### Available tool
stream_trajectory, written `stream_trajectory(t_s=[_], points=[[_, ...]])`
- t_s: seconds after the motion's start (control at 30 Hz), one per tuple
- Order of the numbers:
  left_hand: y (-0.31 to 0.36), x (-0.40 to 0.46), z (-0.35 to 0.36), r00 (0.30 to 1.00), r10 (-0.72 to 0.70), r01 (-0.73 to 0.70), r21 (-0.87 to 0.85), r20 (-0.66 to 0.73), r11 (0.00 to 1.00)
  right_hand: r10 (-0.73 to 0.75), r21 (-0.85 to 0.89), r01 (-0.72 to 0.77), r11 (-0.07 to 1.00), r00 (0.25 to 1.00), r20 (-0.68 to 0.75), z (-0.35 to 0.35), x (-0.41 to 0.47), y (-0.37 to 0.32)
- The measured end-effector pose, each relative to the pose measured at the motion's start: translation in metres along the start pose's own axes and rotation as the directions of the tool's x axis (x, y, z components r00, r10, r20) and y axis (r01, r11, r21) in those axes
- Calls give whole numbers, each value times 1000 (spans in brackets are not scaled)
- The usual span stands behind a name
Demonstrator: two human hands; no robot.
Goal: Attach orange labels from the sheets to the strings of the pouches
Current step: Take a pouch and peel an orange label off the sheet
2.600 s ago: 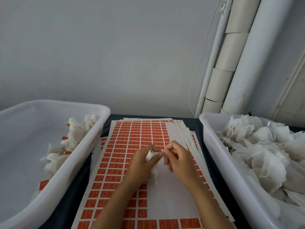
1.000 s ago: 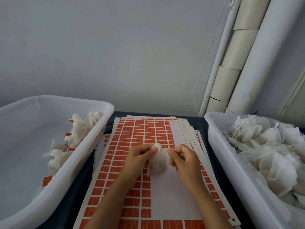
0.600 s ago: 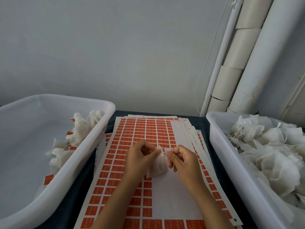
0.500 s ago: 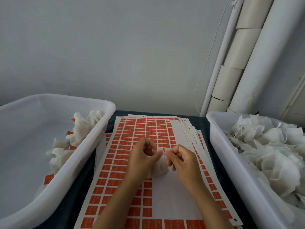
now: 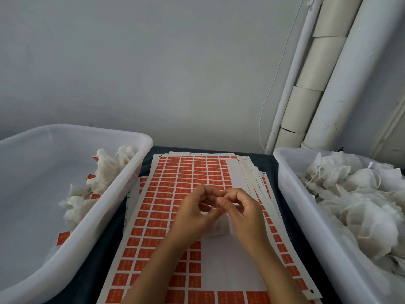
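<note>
A stack of label sheets covered in small orange labels lies on the dark table between two tubs. My left hand and my right hand meet above the sheet, fingertips together, pinching a thin white string. A white mesh pouch hangs below and between the hands, mostly hidden by them. A bare white patch on the top sheet shows where labels are gone.
A white plastic tub on the left holds a few pouches with orange labels. A white tub on the right is piled with unlabelled pouches. White pipes stand at the back right against the wall.
The pouch has dropped lower between my hands and is now mostly hidden. Both hands' fingertips have come together higher up on the string.
</note>
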State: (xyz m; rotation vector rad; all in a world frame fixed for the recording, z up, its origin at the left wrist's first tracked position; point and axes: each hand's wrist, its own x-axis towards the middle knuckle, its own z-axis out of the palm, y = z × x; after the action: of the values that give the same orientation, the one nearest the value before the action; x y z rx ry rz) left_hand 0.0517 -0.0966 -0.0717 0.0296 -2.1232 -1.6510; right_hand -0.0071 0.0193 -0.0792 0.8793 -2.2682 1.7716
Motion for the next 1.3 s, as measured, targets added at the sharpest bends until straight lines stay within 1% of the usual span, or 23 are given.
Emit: stream_trajectory(t_s=[0.1, 0.23, 0.33, 0.47, 0.6, 0.73, 0.87, 1.03, 1.1, 1.23, 1.3], points=[[1, 0, 0, 1000, -16, 15, -21, -21, 1000, 7, 5, -7, 1000, 1000, -3, 0, 0, -1], [-2, 1, -2, 997, -63, 62, -39, -42, 997, 66, 116, -63, 991, 998, -23, -3, 4, 0], [-4, 2, -2, 995, -74, 74, -1, -63, 997, 62, 136, -67, 989, 997, 35, -7, 6, 2], [-6, 3, -3, 994, -79, 83, 54, -79, 995, 52, 119, -66, 991, 992, 116, -10, 6, 2], [-7, 3, -5, 996, -62, 70, 120, -69, 990, 45, 109, -65, 992, 983, 176, -15, 6, 1], [-9, 2, -4, 998, -11, 23, 189, -62, 982, 89, 73, -105, 992, 977, 192, -16, 6, 2], [-11, 2, -3, 995, 38, -17, 228, -92, 974, 142, 55, -160, 986, 959, 244, -14, 7, 3], [-16, 0, -3, 993, 10, 11, 176, -116, 984, 192, 98, -225, 969, 944, 270, -15, 8, 5], [-18, 0, -3, 993, -11, 29, 159, -115, 987, 206, 85, -240, 967, 935, 289, -14, 8, 6], [-20, 1, -6, 996, -24, 34, 117, -85, 993, 162, 66, -194, 979, 931, 328, -14, 7, 7], [-19, 2, -7, 997, -37, 44, 101, -70, 994, 166, 51, -193, 980, 929, 330, -12, 6, 7]])
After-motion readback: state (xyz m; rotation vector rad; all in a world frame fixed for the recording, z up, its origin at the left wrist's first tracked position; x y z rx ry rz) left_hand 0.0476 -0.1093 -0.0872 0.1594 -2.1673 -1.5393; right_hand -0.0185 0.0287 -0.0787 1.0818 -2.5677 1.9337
